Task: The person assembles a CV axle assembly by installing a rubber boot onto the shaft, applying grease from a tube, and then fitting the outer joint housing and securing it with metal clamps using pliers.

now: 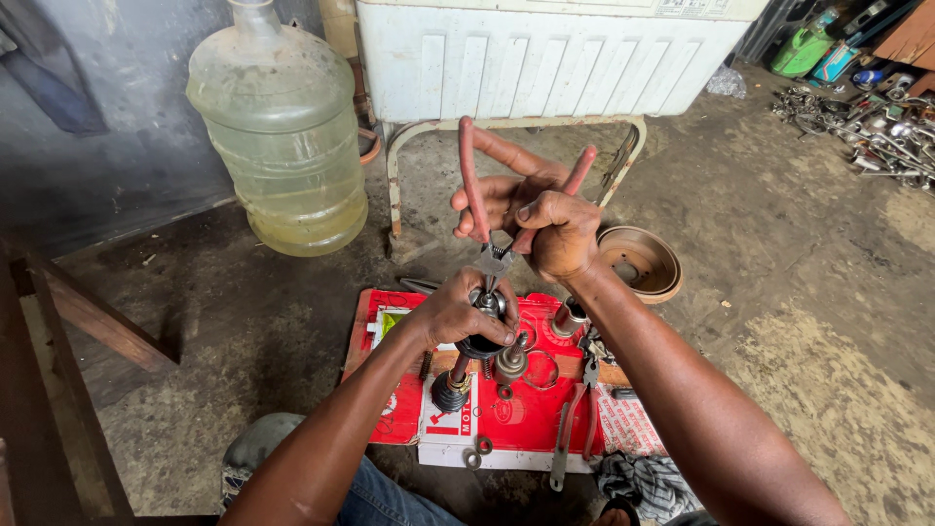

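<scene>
My left hand [466, 310] grips the round metal joint head at the top of a drive shaft [454, 374], which stands tilted on a red sheet [531, 414]. The shaft's black rubber boot [448, 392] shows below my hand. My right hand [550, 226] holds red-handled pliers [474, 191], handles spread and pointing up, jaws down on the joint head between my hands.
On the red sheet lie a ring [542, 370], washers [477, 452], a small metal part [510, 360] and another red-handled tool [570, 436]. A brake drum [643, 261] sits right of it, a large water jug [282, 127] back left, a white appliance [545, 58] behind, scrap metal [877, 127] far right, a rag [648, 482] near my knee.
</scene>
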